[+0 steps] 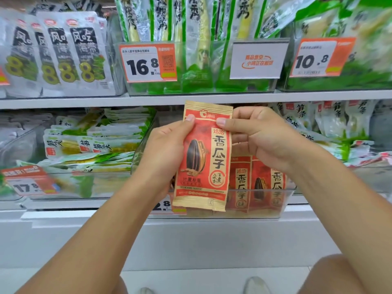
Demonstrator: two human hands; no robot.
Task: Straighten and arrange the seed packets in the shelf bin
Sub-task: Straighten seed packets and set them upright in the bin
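— Head view had both hands up in front of the shelf, didn't it? What were they holding?

— One seed packet (202, 158), red and tan, upright and facing the camera. The left hand (167, 149) gripped its left edge with the thumb across the front near the top; the right hand (261, 139) pinched the upper right corner, thumb on the face.

— And the clear bin (282, 200)?

— Just behind and below the held packet, on the lower shelf. More red packets (258, 183) stood in it at the right, upright and close together. The bin's left part was hidden behind the held packet, so I couldn't tell how full it was.

— What did you think might go wrong?

— Sliding it down in front could catch its bottom edge on the bin's front wall and crumple it, or nudge the standing ones askew. A loose pinch at the corner might also let it tilt.
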